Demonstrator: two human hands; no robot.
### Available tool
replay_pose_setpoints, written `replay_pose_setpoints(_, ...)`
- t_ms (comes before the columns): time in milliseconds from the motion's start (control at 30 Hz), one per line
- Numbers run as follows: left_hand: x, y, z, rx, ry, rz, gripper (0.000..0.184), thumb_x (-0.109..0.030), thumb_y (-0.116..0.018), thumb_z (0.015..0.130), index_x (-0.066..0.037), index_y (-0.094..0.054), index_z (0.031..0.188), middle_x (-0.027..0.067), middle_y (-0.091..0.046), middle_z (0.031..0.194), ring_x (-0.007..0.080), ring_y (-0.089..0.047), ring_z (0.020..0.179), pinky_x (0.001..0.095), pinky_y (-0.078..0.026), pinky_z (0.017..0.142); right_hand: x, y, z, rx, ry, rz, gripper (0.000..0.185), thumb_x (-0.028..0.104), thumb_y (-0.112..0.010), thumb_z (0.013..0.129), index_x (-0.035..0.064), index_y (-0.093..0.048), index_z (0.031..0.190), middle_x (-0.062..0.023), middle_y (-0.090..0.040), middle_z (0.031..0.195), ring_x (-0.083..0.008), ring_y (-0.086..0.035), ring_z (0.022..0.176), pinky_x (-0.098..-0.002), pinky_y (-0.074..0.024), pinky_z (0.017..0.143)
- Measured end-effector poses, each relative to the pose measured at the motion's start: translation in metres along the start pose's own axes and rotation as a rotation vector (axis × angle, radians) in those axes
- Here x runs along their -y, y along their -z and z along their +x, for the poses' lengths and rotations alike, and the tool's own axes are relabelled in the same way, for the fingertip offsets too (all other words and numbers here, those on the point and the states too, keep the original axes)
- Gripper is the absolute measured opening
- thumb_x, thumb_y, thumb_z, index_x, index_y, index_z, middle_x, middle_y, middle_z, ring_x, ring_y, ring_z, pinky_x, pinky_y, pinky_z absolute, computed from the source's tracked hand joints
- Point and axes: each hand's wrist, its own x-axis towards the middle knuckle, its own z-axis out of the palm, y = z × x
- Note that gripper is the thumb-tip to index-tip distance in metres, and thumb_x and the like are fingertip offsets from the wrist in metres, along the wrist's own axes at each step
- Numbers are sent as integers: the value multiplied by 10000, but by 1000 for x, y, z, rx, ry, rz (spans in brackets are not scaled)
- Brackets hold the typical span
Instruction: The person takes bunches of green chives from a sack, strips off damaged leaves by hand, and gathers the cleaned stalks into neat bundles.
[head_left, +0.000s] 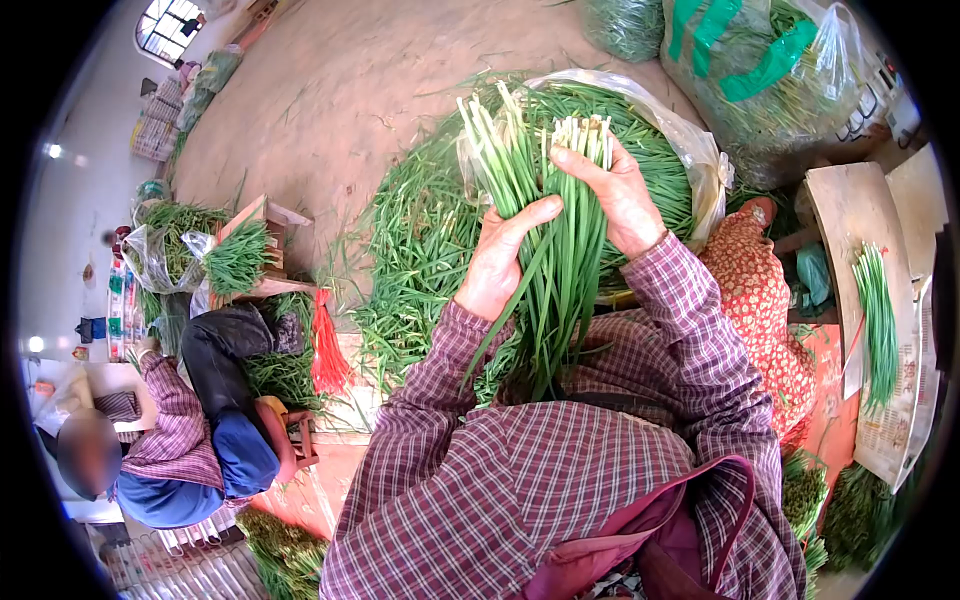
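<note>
- I'm holding garlic chives (566, 262) clamped in my left hand (497, 255) and right hand (626, 208)
- I'm risking stems (512, 165) slipping askew if either grip is loosening

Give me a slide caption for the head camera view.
Left hand and right hand holding green stalks before a leafy pile.
</note>
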Motion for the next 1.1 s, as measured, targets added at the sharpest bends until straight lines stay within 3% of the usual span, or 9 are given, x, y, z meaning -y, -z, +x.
replay_pose_setpoints(367,2,30,18,-39,78,-36,286,-42,-689,762,-34,-620,1040,46,-661,947,146,-622,856,315,-510,809,9,8,-1,-92,-25,42,275,100,-654,851,63,-574,1112,-23,-633,946,-106,-612,804,-262,-526,680)
replay_pose_setpoints(567,-2,30,20,-24,102,-95,275,-84,-671,801,-23,-591,1057,84,-659,923,189,-653,802,342,-547,742,14,11,-1,-89,-53,6,267,137,-661,851,69,-575,1094,-31,-636,907,-118,-616,774,-273,-543,647)
replay_pose_setpoints(600,-7,33,19,-7,113,-77,311,-134,-710,783,-28,-570,1040,78,-645,879,198,-656,752,356,-558,683,17,13,-1,-92,-70,10,268,148,-659,854,69,-573,1095,-37,-638,906,-126,-621,768,-275,-546,638)
replay_pose_setpoints(700,-31,49,22,-34,-26,-47,376,-187,-764,729,-36,-549,999,53,-622,817,144,-588,592,312,-535,560,26,28,5,-103,-43,-8,277,198,-607,892,70,-548,1131,-71,-644,928,-148,-633,760,-286,-551,628)
replay_pose_setpoints(733,-38,49,20,-36,-108,15,316,-206,-706,803,-51,-535,1018,28,-585,766,78,-506,555,221,-444,513,29,29,6,-113,-25,-14,284,208,-597,900,71,-544,1144,-64,-647,923,-142,-630,751,-281,-548,613)
replay_pose_setpoints(767,-42,54,22,2,-144,-9,331,-201,-709,800,-47,-535,1035,-1,-546,729,79,-485,528,224,-416,483,31,30,7,-115,-20,-13,284,208,-597,900,71,-544,1144,-64,-647,923,-142,-630,751,-281,-548,613)
replay_pose_setpoints(867,-45,42,24,37,-173,151,345,-170,-697,805,-9,-542,1068,-18,-508,672,82,-455,504,226,-384,466,30,24,7,5,-33,-109,302,265,-575,915,93,-554,1162,-46,-628,1028,-121,-613,878,-255,-542,657)
replay_pose_setpoints(967,-33,10,26,93,-131,244,359,-109,-696,790,22,-570,1099,-16,-537,667,92,-482,510,222,-398,471,22,8,5,30,-16,-134,269,257,-571,919,96,-571,1135,-9,-621,978,-80,-594,823,-240,-514,684)
replay_pose_setpoints(1100,-20,-18,28,90,-97,260,259,-96,-713,774,-65,-624,1016,-17,-594,764,60,-501,540,196,-395,464,18,0,-3,18,-83,-35,252,224,-609,899,73,-579,1098,14,-618,941,-68,-590,766,-222,-498,672)
